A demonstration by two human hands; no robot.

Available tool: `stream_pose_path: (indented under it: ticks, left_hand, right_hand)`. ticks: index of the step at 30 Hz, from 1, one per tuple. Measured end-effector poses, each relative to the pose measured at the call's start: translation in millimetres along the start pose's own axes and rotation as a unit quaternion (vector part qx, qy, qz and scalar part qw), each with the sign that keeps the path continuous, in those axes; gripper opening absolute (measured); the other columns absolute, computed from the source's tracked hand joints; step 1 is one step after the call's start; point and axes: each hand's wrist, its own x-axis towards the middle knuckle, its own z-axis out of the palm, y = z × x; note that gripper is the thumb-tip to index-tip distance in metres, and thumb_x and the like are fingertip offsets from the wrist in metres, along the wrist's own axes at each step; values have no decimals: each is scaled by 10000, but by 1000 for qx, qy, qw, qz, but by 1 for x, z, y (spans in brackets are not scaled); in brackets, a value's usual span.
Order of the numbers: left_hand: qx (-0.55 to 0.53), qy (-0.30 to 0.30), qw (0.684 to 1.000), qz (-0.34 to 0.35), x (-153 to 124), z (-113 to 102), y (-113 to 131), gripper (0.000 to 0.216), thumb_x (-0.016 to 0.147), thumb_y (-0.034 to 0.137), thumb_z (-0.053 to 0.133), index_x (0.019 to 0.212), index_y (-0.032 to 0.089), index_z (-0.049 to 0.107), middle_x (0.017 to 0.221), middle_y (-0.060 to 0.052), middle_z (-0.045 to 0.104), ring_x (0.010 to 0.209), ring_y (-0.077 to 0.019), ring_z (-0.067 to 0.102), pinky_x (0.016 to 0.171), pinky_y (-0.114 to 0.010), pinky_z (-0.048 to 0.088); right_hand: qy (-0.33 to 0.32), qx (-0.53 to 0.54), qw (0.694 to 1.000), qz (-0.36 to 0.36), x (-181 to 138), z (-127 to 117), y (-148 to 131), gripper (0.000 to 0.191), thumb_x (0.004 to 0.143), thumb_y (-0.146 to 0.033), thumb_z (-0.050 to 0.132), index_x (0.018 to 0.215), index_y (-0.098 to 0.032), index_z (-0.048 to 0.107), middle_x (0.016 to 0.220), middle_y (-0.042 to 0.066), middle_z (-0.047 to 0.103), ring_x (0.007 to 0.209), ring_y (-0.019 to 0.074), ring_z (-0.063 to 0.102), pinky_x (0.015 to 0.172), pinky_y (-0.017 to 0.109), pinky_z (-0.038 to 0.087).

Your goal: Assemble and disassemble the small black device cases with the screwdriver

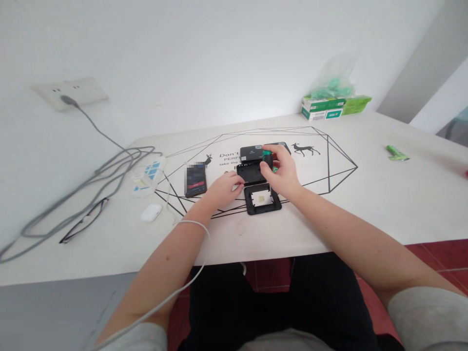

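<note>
My left hand (224,189) rests on the table with its fingers curled against the left edge of a black device (250,172). My right hand (283,173) is closed over the device's right side and pinches a small green object (266,154). A black square frame (262,199) with a pale patch in its opening lies just in front of both hands. A second black box (250,152) sits right behind the device, and a dark flat item (280,145) lies behind my right hand.
A phone (196,180) lies left of my hands. Farther left are a white earbud case (151,212), glasses (85,222), a white power strip (148,176) and grey cables (76,190). Green-and-white boxes (323,107) stand at the back, a green item (397,153) at right.
</note>
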Motion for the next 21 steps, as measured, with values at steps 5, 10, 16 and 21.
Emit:
stream_pose_path:
  ticks: [5, 10, 16, 21]
  left_hand:
    - [-20, -49, 998, 24, -4, -5, 25, 256, 976, 403, 597, 1088, 202, 710, 1108, -79, 697, 1092, -259, 661, 1095, -483, 451]
    - [-26, -89, 995, 38, -5, -5, 44, 261, 896, 433, 690, 1026, 209, 716, 1035, -71, 683, 1009, -258, 661, 981, -423, 506]
    - [-29, -106, 994, 28, -4, -4, 48, 321, 826, 474, 776, 993, 209, 704, 1031, -63, 667, 1001, -265, 658, 927, -404, 524]
    - [-36, -108, 993, 21, -2, -2, 47, 290, 831, 441, 758, 995, 209, 700, 1016, -60, 665, 997, -262, 661, 911, -398, 529]
  right_hand:
    - [-3, 6, 1000, -6, 1, 0, -2, 356, 856, -241, 623, 1211, -261, 635, 1080, 74, 666, 889, 225, 626, 649, 358, 583]
    - [-1, 7, 1000, -12, -1, 0, -3, 347, 855, -231, 622, 1201, -271, 628, 1085, 68, 655, 899, 224, 621, 649, 352, 580]
    - [-1, 9, 1000, -18, -2, 0, -4, 346, 856, -220, 622, 1199, -267, 619, 1056, 67, 639, 905, 227, 618, 646, 353, 572]
    - [-9, 8, 1000, -8, -3, 0, -4, 344, 858, -250, 638, 1200, -268, 609, 1061, 68, 637, 921, 228, 621, 650, 350, 571]
